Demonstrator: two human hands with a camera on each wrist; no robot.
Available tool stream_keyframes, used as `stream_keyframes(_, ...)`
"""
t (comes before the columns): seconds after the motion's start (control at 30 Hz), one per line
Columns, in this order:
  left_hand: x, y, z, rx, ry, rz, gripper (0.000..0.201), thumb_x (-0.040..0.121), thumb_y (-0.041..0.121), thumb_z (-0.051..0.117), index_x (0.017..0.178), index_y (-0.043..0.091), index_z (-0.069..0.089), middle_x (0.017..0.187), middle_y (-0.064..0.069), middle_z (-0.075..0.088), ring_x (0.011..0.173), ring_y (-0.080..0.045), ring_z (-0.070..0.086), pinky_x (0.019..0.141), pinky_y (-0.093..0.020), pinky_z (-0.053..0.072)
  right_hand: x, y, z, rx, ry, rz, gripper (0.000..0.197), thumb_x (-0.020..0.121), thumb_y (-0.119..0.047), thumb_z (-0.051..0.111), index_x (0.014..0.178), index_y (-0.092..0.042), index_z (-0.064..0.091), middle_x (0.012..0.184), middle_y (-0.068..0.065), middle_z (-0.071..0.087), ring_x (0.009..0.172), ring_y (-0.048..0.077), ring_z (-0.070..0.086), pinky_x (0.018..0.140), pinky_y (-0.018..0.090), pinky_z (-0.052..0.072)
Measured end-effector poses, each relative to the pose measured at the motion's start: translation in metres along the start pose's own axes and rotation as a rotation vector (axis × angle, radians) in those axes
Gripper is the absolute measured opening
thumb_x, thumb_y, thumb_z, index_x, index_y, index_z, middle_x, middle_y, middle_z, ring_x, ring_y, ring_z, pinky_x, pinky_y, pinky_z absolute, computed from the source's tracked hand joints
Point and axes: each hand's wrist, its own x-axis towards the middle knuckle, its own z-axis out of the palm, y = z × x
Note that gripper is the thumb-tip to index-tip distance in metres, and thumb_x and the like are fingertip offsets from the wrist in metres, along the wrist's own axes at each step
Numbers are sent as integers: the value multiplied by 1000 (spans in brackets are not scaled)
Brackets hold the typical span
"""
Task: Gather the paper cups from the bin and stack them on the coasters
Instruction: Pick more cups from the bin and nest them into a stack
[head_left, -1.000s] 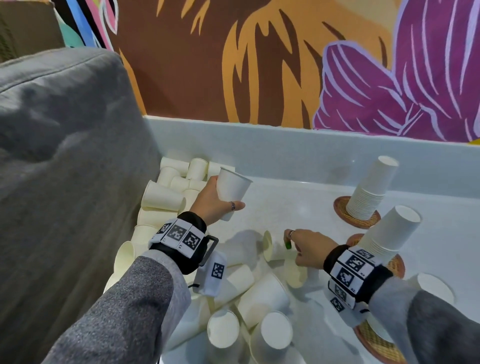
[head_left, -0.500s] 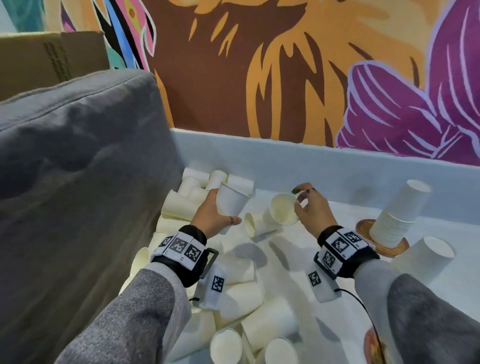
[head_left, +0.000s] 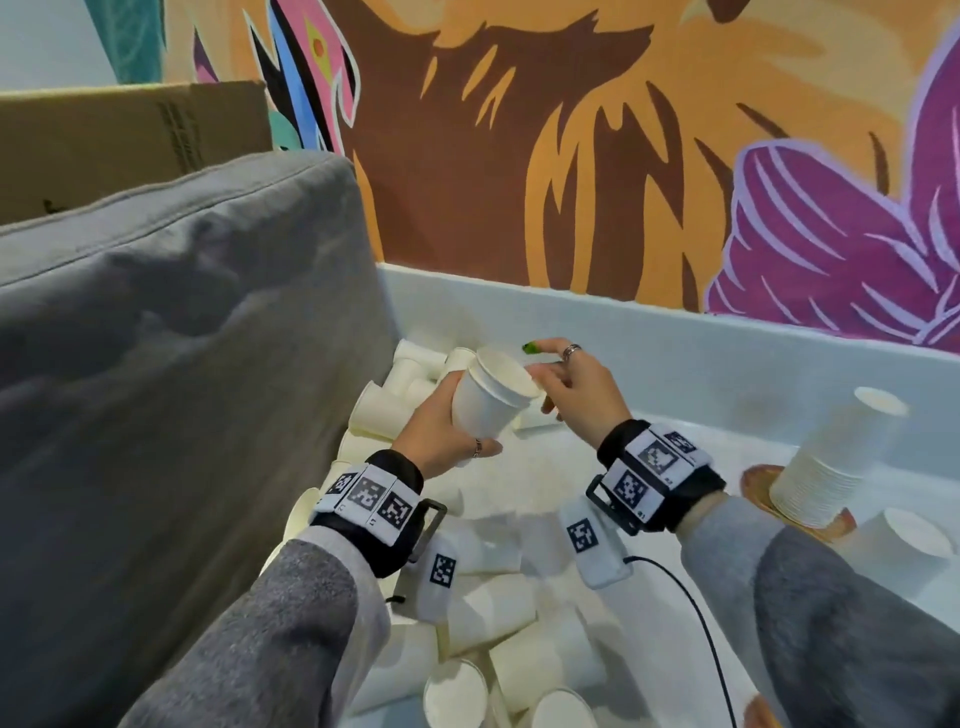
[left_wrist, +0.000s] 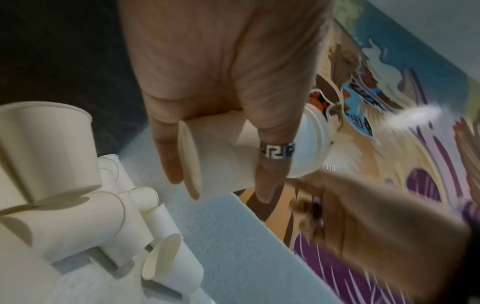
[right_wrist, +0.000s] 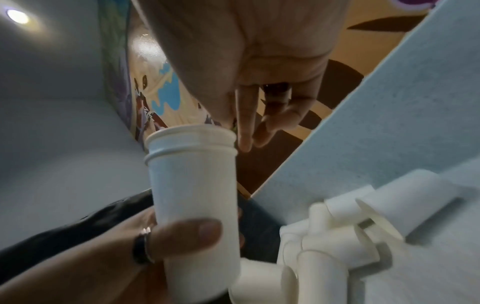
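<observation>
The head view takes in the whole bin (head_left: 675, 358): loose cups (head_left: 498, 608) heaped along its left side and near edge, and a tall stack (head_left: 831, 462) leaning on a coaster (head_left: 763, 488) at the right side, with another upturned cup (head_left: 904, 540) just beside it. A grey cushion (head_left: 156, 364) stands against the bin's left wall, a cardboard box (head_left: 130, 135) behind it, a painted mural (head_left: 623, 156) beyond the far wall.

The wrist views show what that one cannot. From the right wrist, the held cups (right_wrist: 193, 185) prove to be two nested, a double rim at the top. From the left wrist, their flat base faces the camera and the rims point away toward the mural.

The left hand (head_left: 441, 431) grips the held cups round the lower wall above the bin's far left corner, thumb (right_wrist: 187, 232) across the front with a dark ring, fingers (left_wrist: 262, 144) wrapped round the back, one bearing a patterned ring.

The right hand (head_left: 576, 387) sits at the rim. Its thumb and a fingertip (right_wrist: 244, 133) meet the top rim at the edge, though whether they pinch it or only touch I cannot tell; the other fingers are loosely bent, and the forefinger with its green nail sticks out straight above the cup mouth. The left wrist shows this hand only as a blur.
</observation>
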Motion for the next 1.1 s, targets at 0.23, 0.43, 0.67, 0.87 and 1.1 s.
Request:
stream_keyframes(0.23, -13, -11, -23, -33, 149, -72, 64, 68, 3, 81, 118, 14, 42, 93, 8, 52, 86, -13, 52, 66, -22, 43, -35, 51, 33, -297, -479, 208, 21, 94, -27, 52, 112, -16, 50, 103, -5, 54, 83, 16, 55, 60, 15, 40)
stream_keyframes(0.43, -23, -23, -40, -29, 199, -148, 60, 67, 4, 81, 112, 12, 43, 100, -6, 57, 95, -25, 57, 81, -39, 49, -44, 44, 76, -397, -872, -55, 39, 86, -17, 63, 123, -17, 50, 125, 2, 56, 87, 19, 56, 77, 24, 43)
stream_keyframes(0.67, -27, -31, -46, -39, 232, -158, 59, 65, 2, 82, 107, 16, 42, 100, -4, 56, 94, -23, 56, 80, -34, 46, -39, 34, 97, -647, -976, -54, 30, 89, -9, 59, 117, -3, 50, 108, 11, 59, 87, 17, 48, 77, 24, 37)
stream_keyframes(0.87, -20, -31, -43, -35, 210, -179, 65, 57, 17, 84, 110, 10, 46, 100, -8, 59, 91, -24, 58, 78, -37, 47, -13, 28, 59, -518, -862, 43, 26, 87, -11, 61, 112, -14, 53, 95, -2, 58, 68, 13, 55, 70, 25, 48)
stream_keyframes(1.1, -15, -30, -39, 44, 191, -179, 68, 52, 27, 82, 110, 13, 49, 99, -7, 60, 93, -29, 60, 72, -33, 48, 11, -8, -2, -251, -221, -106, 23, 91, -10, 56, 104, -26, 45, 91, 2, 60, 69, 15, 63, 64, 20, 47)
